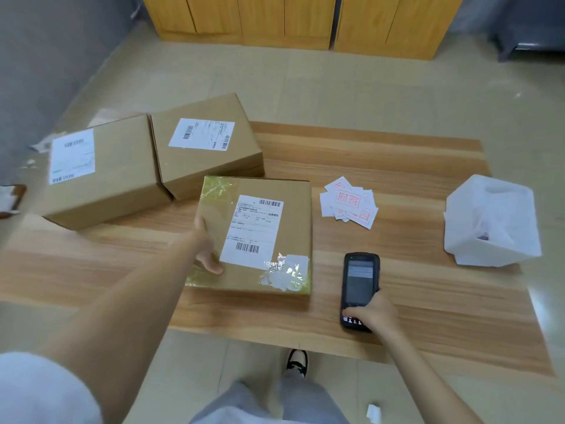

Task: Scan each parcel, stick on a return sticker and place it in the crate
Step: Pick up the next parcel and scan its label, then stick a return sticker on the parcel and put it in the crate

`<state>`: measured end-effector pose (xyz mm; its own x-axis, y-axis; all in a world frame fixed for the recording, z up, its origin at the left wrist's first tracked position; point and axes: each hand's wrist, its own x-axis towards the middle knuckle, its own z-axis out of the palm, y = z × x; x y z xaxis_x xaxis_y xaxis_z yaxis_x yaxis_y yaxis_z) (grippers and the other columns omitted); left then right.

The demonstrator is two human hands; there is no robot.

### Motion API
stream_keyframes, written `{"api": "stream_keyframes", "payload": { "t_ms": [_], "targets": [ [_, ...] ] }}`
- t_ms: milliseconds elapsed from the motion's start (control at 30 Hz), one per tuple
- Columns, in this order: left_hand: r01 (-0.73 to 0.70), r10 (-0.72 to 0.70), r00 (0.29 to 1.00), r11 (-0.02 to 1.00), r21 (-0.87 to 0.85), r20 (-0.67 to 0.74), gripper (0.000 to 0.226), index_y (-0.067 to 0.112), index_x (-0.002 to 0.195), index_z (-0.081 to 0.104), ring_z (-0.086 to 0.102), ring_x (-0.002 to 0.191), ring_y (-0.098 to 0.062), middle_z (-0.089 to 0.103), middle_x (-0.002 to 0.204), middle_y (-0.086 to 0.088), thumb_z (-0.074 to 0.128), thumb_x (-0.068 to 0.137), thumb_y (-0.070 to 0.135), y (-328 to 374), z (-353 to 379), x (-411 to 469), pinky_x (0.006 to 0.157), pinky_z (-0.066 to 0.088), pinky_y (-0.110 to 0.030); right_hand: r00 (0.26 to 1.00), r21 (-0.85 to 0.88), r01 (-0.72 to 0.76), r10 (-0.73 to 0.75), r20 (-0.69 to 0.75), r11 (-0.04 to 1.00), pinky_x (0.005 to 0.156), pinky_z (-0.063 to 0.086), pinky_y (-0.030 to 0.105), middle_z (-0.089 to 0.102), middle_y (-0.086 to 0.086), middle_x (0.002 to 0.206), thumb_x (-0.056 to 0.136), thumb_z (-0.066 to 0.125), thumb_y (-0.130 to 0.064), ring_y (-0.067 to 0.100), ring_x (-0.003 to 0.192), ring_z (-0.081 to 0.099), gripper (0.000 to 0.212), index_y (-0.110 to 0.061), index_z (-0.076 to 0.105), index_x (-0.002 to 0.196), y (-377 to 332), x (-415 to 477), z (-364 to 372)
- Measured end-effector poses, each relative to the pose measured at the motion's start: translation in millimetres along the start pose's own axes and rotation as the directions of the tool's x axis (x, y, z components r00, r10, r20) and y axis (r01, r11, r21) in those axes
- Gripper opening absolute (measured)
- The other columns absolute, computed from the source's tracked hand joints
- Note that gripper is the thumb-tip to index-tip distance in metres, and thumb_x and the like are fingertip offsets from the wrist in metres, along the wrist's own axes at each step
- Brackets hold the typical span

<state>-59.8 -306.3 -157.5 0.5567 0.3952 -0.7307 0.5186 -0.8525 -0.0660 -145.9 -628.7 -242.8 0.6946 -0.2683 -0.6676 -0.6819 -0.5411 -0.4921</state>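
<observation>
a: nearest thing is the white sleeve [39, 390] bottom left, then grey trousers and a shoe [297, 362] under the table edge [275, 338].

b: ok, l to r on the table?

a: far left two plain boxes, left box [122, 179] and back box [211, 166], touching, each w/ a shipping label, no red sticker on either that i can see. then the taped parcel [287, 191] in front, label [252, 231] face up. left hand [206, 249] lies on its left edge, fingers loosely curled over the top, steadying it, not lifting.

b: right side?

a: pile of return stickers [350, 203] just beside the parcel, loose. right hand [374, 313] wrapped round the lower end of the scanner [360, 286], thumb on the keys, screen lit. scanner sits near the parcel, not aimed at the barcode yet. far right a white bin [492, 221], prob the crate, can't see any parcel inside.

b: so progress?

a: early imo. nothing stickered or binned as far as visible. front parcel looks abt to be scanned; sticker + drop left for all 3.
</observation>
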Motion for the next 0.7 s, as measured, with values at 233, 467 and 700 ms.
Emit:
{"api": "stream_keyframes", "payload": {
  "t_ms": [233, 467, 700],
  "targets": [
    [0.086, -0.092, 0.995, 0.976, 0.199, 0.025, 0.140, 0.012, 0.141, -0.006, 0.054, 0.114, -0.034, 0.044, 0.133, -0.014, 0.092, 0.044, 0.041, -1, 0, 10, 0.097, 0.047, -0.046, 0.985, -0.046, 0.055, -0.062, -0.161, 0.997, 0.106, 0.028, 0.042, 0.031, 0.021, 0.140, 0.065, 0.077, -0.034, 0.036, 0.132, 0.026, 0.093, -0.016, 0.028, 0.142, -50, 28, -26],
    [0.097, -0.090, 0.995, 0.965, 0.243, -0.039, 0.135, 0.008, 0.144, -0.006, 0.043, 0.125, -0.035, 0.029, 0.140, -0.016, 0.088, 0.053, 0.040, 5, 2, 5, 0.097, 0.046, -0.046, 0.925, -0.196, 0.317, -0.348, -0.153, 0.928, 0.100, 0.033, 0.037, 0.040, 0.019, 0.136, 0.085, 0.064, -0.023, 0.034, 0.127, 0.038, 0.060, -0.004, 0.040, 0.136, -121, 104, -37],
    [0.100, -0.089, 0.994, 0.972, 0.214, -0.062, 0.128, 0.008, 0.144, -0.001, 0.041, 0.125, -0.035, 0.033, 0.135, -0.015, 0.088, 0.057, 0.033, 4, 5, 12, 0.098, 0.042, -0.045, 0.912, -0.424, 0.335, -0.402, -0.078, 0.842, 0.097, 0.035, 0.040, 0.044, 0.020, 0.133, 0.083, 0.065, -0.034, 0.038, 0.122, 0.040, 0.061, -0.003, 0.043, 0.131, -146, 158, -35]
  ]
}}
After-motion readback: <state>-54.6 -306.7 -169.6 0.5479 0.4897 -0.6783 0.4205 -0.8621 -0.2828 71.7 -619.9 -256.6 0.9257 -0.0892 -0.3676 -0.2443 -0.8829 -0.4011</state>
